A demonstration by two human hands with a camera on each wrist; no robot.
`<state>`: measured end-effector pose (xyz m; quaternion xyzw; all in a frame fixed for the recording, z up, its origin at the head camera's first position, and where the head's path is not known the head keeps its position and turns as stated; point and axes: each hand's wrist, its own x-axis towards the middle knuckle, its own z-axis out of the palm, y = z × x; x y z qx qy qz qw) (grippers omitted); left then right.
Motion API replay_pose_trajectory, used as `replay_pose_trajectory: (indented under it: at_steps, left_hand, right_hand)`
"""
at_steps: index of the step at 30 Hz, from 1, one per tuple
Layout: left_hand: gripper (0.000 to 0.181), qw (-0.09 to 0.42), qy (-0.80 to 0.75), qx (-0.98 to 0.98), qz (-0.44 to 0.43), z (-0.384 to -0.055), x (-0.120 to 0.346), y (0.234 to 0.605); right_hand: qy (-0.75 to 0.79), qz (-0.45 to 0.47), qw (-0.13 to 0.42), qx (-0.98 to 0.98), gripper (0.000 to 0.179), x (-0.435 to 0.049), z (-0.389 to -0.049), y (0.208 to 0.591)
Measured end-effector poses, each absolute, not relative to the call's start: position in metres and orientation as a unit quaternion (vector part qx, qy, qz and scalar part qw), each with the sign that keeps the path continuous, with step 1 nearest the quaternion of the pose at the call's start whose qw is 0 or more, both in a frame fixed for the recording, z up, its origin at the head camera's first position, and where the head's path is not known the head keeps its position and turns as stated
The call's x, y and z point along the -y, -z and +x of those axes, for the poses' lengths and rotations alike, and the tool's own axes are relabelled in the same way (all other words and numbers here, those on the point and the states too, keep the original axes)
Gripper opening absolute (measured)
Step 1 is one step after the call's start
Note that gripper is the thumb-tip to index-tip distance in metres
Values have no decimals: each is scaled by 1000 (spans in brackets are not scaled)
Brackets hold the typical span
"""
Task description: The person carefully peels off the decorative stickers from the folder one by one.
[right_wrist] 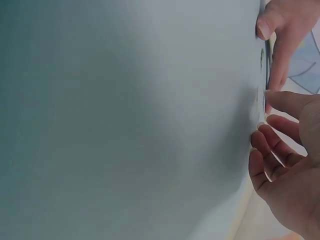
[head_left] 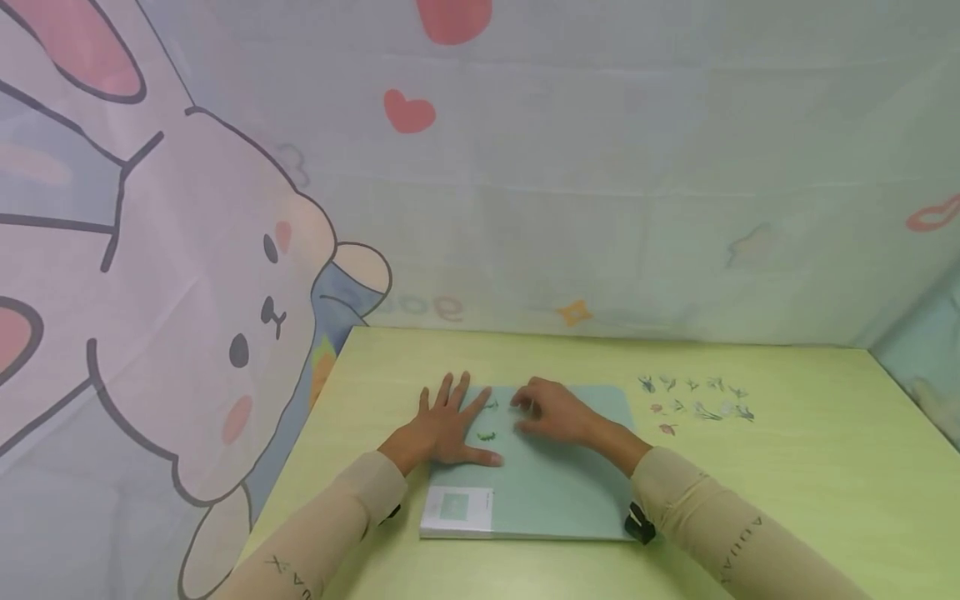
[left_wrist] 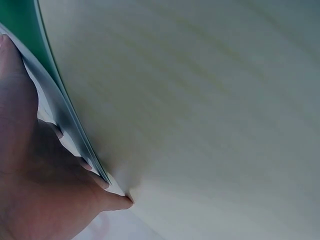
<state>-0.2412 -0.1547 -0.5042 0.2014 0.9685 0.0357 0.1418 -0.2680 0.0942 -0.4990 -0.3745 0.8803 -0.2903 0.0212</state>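
A mint-green book or folder (head_left: 555, 492) lies flat on the table, with a white printed label (head_left: 456, 507) at its near left corner. My left hand (head_left: 447, 427) rests on its left part, fingers spread and straight. Two small green leaf cutouts, a lower one (head_left: 487, 437) and an upper one (head_left: 491, 405), lie beside that hand on the cover. Over the far middle of the cover is my right hand (head_left: 553, 411), fingers loosely bent. In the right wrist view its thumb (right_wrist: 287, 102) and fingertips stand apart near the cover, and nothing shows between them.
Several small flower and leaf cutouts (head_left: 705, 410) lie in loose rows on the table to the right of the book. The yellow-green table (head_left: 810, 483) meets a printed cloth (head_left: 645, 208) at the back. A large cartoon rabbit (head_left: 202, 275) is printed on the left.
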Motion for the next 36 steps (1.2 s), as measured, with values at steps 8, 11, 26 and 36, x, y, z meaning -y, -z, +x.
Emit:
replay_pose_trajectory:
  at_steps: [8,11,26,36]
  left_hand:
    - [118,142,-28,-969,201,-242,154,504]
    - [118,141,-26,-969,201,-242,154,505]
    - [120,141,-27,-971,193,-242,154,507]
    - [118,138,-31,-970,195,-240,153,504]
  right_hand:
    - [257,-365,38,-894,23,-93,-269,501]
    - [247,-370,37,-895,21,-93,-269,500]
    - [248,-377,44,-891,9,-94,-270,502]
    - [238,-372,43,-896,9,-92,-268,502]
